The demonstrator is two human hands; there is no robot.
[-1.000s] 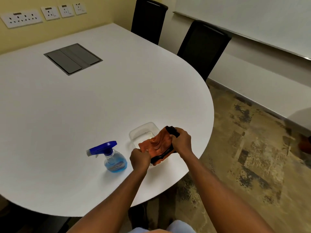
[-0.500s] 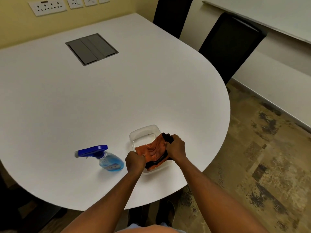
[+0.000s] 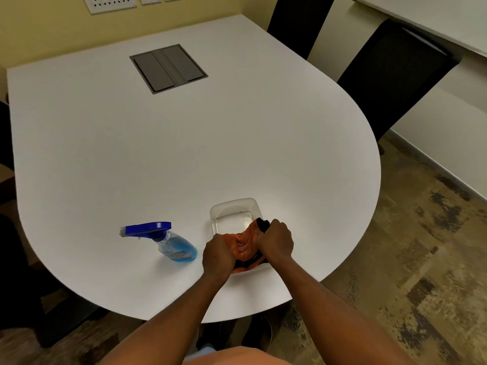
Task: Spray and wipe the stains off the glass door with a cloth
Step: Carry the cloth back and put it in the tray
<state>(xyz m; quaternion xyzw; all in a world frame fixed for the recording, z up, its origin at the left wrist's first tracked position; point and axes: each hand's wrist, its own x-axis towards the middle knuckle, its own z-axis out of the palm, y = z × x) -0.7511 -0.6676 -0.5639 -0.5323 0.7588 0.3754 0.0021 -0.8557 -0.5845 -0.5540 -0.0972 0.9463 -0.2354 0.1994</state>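
An orange cloth with black trim (image 3: 243, 245) is bunched between both my hands, low over a clear plastic tub (image 3: 233, 206) near the table's front edge. My left hand (image 3: 217, 255) grips its near left end and my right hand (image 3: 276, 241) grips its right end. Much of the cloth is hidden under my fists. A spray bottle (image 3: 174, 246) with blue liquid and a blue trigger head stands to the left of my left hand, apart from it. No glass door is in view.
The white rounded table (image 3: 158, 154) has a grey cable hatch (image 3: 168, 68) at the back. Two black chairs (image 3: 390, 75) stand at the right, by a pale wall ledge. Wall sockets (image 3: 113, 3) sit behind the table. Patterned floor lies to the right.
The view has tilted down and shifted right over the table. Both hands have lowered the cloth toward the tub and drawn closer together around it. The bottle has not moved.
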